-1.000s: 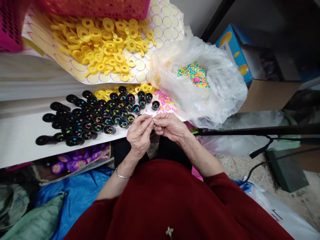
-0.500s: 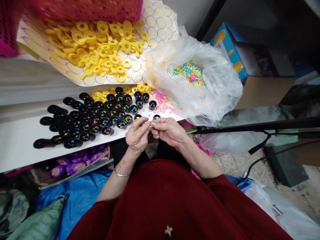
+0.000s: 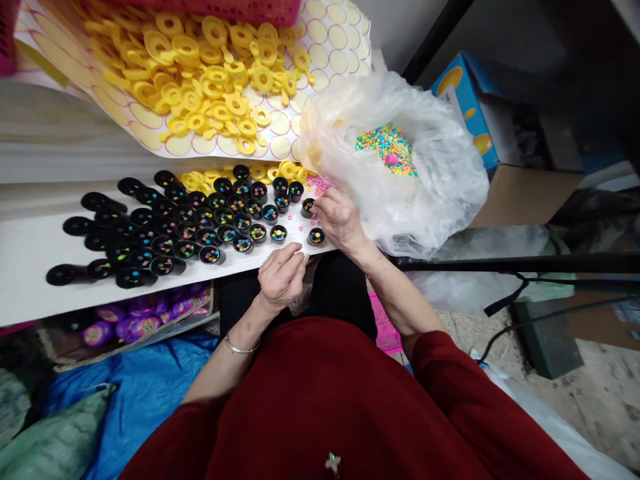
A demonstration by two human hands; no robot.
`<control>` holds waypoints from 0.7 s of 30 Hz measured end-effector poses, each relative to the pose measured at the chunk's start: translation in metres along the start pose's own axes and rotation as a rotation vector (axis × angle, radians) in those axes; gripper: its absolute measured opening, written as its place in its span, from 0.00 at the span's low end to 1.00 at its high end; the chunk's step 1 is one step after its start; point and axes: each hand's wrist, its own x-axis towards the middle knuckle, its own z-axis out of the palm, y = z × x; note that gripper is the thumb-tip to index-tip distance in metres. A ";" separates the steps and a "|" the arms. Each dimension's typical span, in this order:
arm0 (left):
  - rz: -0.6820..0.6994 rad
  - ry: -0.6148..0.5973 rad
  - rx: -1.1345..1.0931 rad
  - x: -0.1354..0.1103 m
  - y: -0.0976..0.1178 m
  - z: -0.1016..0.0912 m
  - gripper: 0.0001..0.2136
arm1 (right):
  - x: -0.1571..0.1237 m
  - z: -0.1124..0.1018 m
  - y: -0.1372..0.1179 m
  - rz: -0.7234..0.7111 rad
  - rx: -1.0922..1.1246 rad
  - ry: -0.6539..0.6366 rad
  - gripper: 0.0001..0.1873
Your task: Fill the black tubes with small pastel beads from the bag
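My right hand (image 3: 340,219) is over the right end of the white tabletop, its thumb and fingertips pinched at the rim of a small black cup (image 3: 307,209). Whether it grips the cup or a small piece is hidden. My left hand (image 3: 281,280) is at the table's front edge with thumb and forefinger pressed together; anything between them is too small to make out. Just beyond its fingertips stands another black cup (image 3: 316,236) with coloured beads inside. Several more black cups (image 3: 211,255) holding coloured beads crowd the table to the left. Small pink pieces (image 3: 316,183) lie scattered beside my right hand.
A clear plastic bag (image 3: 440,160) of coloured beads (image 3: 385,148) sits open at the right. Yellow ring-shaped pieces with tabs (image 3: 220,87) are heaped on a circle-printed sheet (image 3: 320,33) behind the cups. A blue box (image 3: 470,113) stands further right. Below are purple round packs (image 3: 135,325).
My hands were together at the table's front edge. My right hand has since moved forward to the cup and pink pieces, while my left stays near the edge. The view has shifted slightly.
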 end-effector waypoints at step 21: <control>0.167 0.054 0.123 -0.006 0.002 0.007 0.03 | 0.020 -0.008 -0.006 -0.062 -0.330 -0.248 0.12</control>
